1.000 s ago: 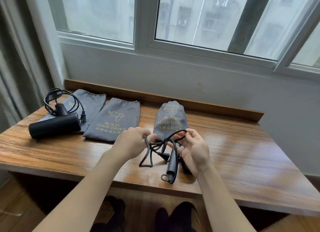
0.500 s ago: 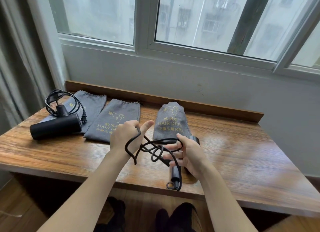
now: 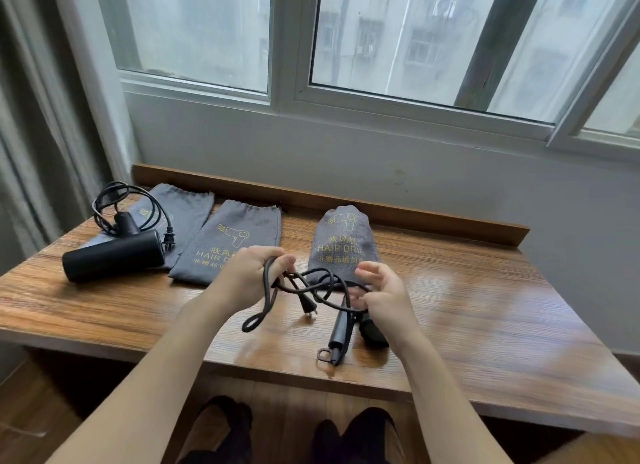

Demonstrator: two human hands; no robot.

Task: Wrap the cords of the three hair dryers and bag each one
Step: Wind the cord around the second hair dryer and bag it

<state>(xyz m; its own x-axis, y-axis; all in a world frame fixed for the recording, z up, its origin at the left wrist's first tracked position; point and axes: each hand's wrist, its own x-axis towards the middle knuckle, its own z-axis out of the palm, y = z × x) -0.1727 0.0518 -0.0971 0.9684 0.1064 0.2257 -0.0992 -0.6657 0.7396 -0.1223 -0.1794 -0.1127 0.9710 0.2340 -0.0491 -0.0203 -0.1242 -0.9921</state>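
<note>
My left hand (image 3: 249, 276) grips a bunch of the black cord (image 3: 313, 285), whose loops tangle between my hands; one loop dangles below and the plug (image 3: 308, 307) hangs free. My right hand (image 3: 386, 299) holds a black hair dryer (image 3: 341, 332) with its lower fingers, handle pointing toward me, while thumb and forefinger are spread above the cord. Behind it lies a bulging, filled grey bag (image 3: 341, 242). A second black hair dryer (image 3: 114, 259) with a loosely coiled cord (image 3: 128, 204) lies at the left on a flat grey bag (image 3: 183, 207). Another flat grey bag (image 3: 242, 235) lies beside it.
Everything sits on a wooden table (image 3: 485, 325) with a raised wooden back rail (image 3: 415, 217) against the wall under a window. A curtain (image 3: 38, 134) hangs at the left. My knees show below the table's front edge.
The cord has slipped off my left hand's back into a bunch in its grip; a loop and the plug now hang down. My right hand's thumb and forefinger have spread.
</note>
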